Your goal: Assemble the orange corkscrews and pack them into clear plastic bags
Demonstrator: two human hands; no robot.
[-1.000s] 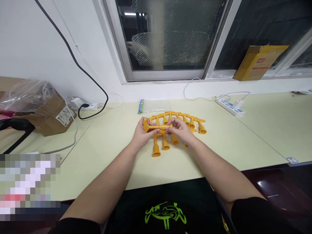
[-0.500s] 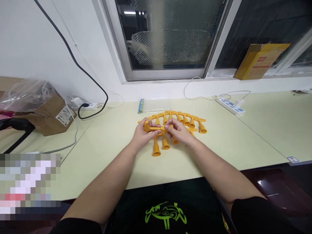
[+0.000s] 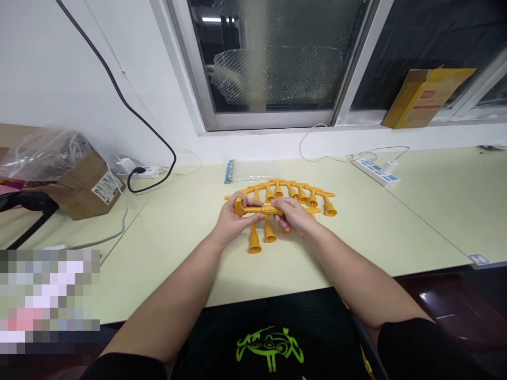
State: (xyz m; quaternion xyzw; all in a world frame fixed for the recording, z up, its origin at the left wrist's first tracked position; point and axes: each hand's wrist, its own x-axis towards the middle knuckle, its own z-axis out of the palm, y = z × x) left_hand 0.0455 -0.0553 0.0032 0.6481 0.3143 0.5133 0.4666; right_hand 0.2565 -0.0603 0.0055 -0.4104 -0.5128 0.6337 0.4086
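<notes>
Between my hands an orange plastic piece (image 3: 253, 209) lies sideways, with a T-shaped handle at its left end and a ribbed shaft. My left hand (image 3: 233, 219) is closed round the handle end. The fingers of my right hand (image 3: 295, 214) grip its thicker right end, which they partly hide. Behind my hands several similar orange pieces with bell-shaped ends (image 3: 330, 208) form an arc on the table. More of them stick out below my hands, one (image 3: 254, 243) nearest to me.
A clear plastic bag (image 3: 255, 171) lies behind the pieces. A power strip (image 3: 376, 173) is at the back right, another (image 3: 148, 171) at the back left. A cardboard box (image 3: 83, 184) stands left on the table (image 3: 170, 248); a yellow carton (image 3: 428, 100) leans at the window.
My right hand has shifted slightly right along the orange piece, and more of its thicker part shows between my hands. The left hand has hardly moved.
</notes>
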